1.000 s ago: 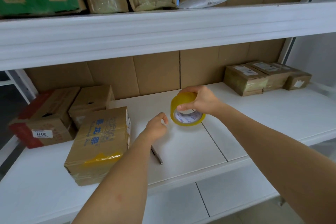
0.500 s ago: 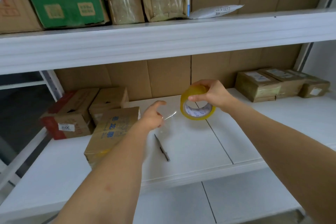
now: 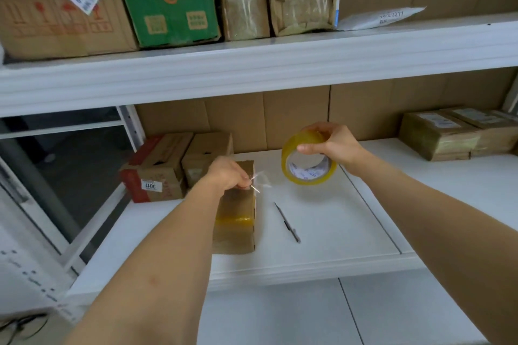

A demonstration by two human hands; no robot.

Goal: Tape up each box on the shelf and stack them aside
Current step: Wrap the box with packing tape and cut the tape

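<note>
I now have the tape's free end [image 3: 259, 180] pinched in my left hand [image 3: 228, 173], drawn clear of the tape roll [image 3: 308, 161] my right hand [image 3: 332, 143] grips. The half-taped box [image 3: 236, 221] sits directly beneath my left hand, ready for a strip.

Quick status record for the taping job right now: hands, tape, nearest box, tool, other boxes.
left hand: pinches the pulled-out tape end above the nearest box
right hand: grips the tape roll, held off the shelf
nearest box: on the middle shelf, one yellowish tape band across it
pen-like tool: lies on the shelf right of that box
other boxes: two at back left, taped parcels at far right
</note>
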